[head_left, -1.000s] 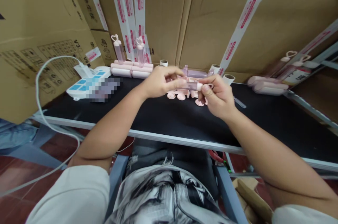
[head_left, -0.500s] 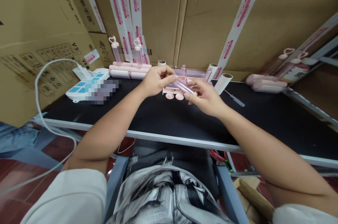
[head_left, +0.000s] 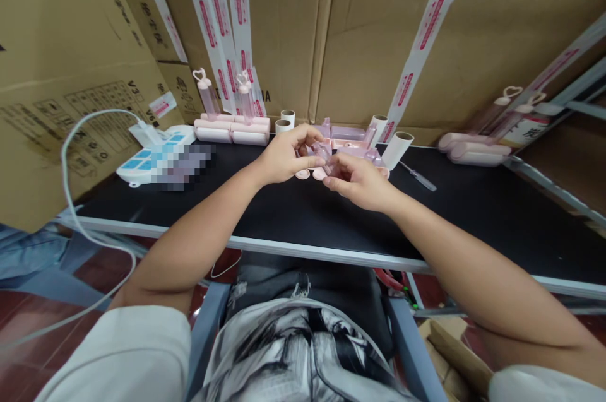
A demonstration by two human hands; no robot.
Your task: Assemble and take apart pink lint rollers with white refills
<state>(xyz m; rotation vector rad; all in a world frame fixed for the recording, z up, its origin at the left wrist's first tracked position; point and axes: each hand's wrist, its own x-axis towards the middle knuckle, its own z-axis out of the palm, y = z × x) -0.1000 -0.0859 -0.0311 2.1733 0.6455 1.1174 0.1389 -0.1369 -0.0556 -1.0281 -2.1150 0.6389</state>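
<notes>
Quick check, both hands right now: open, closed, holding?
Left hand: closed, holding a translucent pinkish-purple plastic piece.
Right hand: fingers curled at that piece; gripping or merely touching, cannot tell.

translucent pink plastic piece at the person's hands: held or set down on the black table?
Held: left hand and right hand both grasp the translucent pink plastic piece, visible between them; much of it is hidden.

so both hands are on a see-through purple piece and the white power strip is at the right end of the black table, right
Not quite: the head view shows the white power strip at the left end of the black table. The left hand and right hand are indeed on a see-through purple piece.
</notes>
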